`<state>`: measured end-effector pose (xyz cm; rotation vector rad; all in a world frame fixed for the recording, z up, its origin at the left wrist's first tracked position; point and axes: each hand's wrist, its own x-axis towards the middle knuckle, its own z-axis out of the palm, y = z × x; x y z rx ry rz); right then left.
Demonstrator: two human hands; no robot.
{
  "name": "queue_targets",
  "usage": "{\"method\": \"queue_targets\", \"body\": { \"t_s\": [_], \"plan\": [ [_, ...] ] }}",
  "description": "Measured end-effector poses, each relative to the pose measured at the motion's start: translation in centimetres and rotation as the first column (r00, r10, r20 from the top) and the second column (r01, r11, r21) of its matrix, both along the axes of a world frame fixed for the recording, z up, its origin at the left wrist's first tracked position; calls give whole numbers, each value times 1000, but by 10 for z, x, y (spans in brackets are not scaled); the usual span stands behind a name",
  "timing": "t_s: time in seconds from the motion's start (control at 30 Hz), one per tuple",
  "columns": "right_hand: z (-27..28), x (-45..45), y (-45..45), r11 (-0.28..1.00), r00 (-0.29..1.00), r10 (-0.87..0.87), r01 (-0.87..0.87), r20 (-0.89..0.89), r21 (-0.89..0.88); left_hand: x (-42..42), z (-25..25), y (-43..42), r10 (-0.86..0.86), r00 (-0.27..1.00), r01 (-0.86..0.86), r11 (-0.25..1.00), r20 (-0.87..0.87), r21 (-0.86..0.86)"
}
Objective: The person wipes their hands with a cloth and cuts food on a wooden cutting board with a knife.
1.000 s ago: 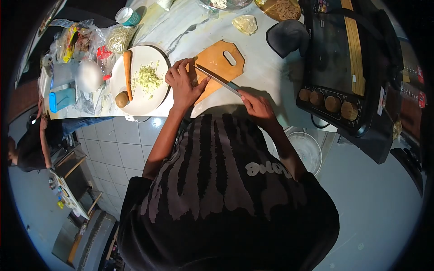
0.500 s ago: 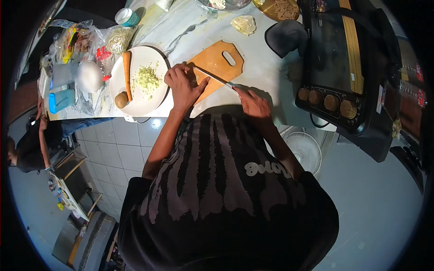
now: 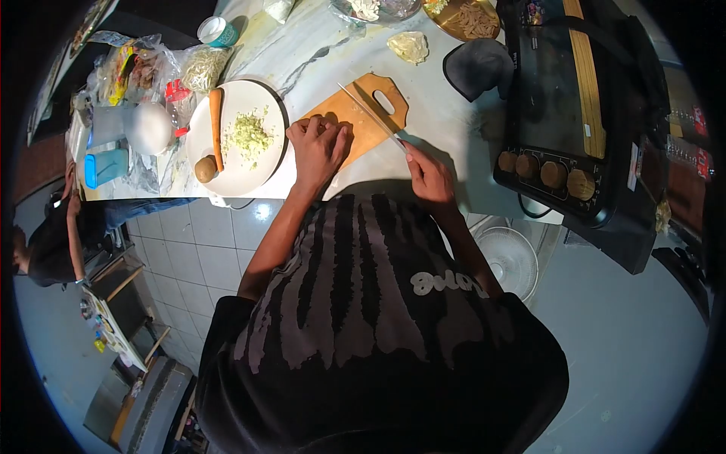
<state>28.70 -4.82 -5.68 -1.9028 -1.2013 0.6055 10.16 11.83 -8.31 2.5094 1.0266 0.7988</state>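
Observation:
My right hand (image 3: 429, 174) is closed around the handle of a knife (image 3: 373, 117), its long blade angled over the wooden cutting board (image 3: 363, 144). Over the board's left end, my left hand (image 3: 316, 147) has its fingers curled down; whatever lies beneath them is hidden. A small gap separates the blade from my left fingers. Few small bits show on the board. Left of that hand, a white plate (image 3: 253, 91) carries a heap of pale green chopped vegetable (image 3: 249, 136), a carrot (image 3: 215, 129) and a round brown potato-like item (image 3: 205, 169).
A black oven (image 3: 556, 91) with round knobs stands at the right, beside a dark cloth-like pad (image 3: 478, 66). Behind the board lies a crumpled clear wrap (image 3: 408, 46). Bagged food (image 3: 203, 69) and a blue container (image 3: 104, 168) sit left. A person (image 3: 60, 234) is at far left.
The knife has moved right, away from my left fingers, and its blade points more steeply up the board. My left hand has shifted slightly right with its fingers more curled.

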Motion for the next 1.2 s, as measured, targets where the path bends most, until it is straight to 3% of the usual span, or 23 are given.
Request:
{"method": "queue_targets", "body": {
  "t_s": [0.27,0.3,0.47,0.53,0.57,0.63,0.77,0.83,0.87,0.9,0.93,1.0,1.13,1.2],
  "plan": [
    [4,-2,-4,985,998,4,-14,-56,-172,-3,13,1,-21,1000,22,999,21,-41],
    [3,-2,-5,977,999,9,-18,-41,-212,-3,13,2,9,1000,-7,994,18,-108],
    [0,1,-5,991,995,-18,5,-95,-137,9,17,7,87,991,-56,961,104,-271],
    [1,2,-3,990,995,-44,32,-87,-141,12,21,10,92,987,-22,891,134,-454],
    [3,3,-3,991,995,-50,38,-85,-131,14,20,10,88,987,-18,891,135,-453],
    [4,3,-4,991,995,-58,48,-84,-121,14,20,9,198,878,224,634,435,-740],
    [5,4,-6,991,996,-66,58,-66,-119,7,19,16,197,903,197,603,383,-773],
    [4,3,-9,988,996,-63,54,-60,-146,4,17,17,118,961,65,780,249,-623],
    [1,3,-11,989,998,-50,43,-45,-139,0,17,18,117,962,65,780,248,-622],
    [4,1,-10,991,999,-37,32,-30,-132,-4,19,18,-33,990,83,925,138,-371],
    [9,1,-10,991,999,-39,34,-30,-131,-7,22,17,-146,989,144,985,-13,-93],
    [20,-1,-12,969,1000,25,-27,-12,-244,-9,20,8,-164,986,162,986,-35,-43],
    [7,-1,-16,951,996,94,-86,13,-297,-8,16,-8,-156,986,158,986,-54,46],
    [5,-2,-16,978,971,122,-83,204,-192,-8,14,-12,-133,989,134,991,-62,14]
  ]
}}
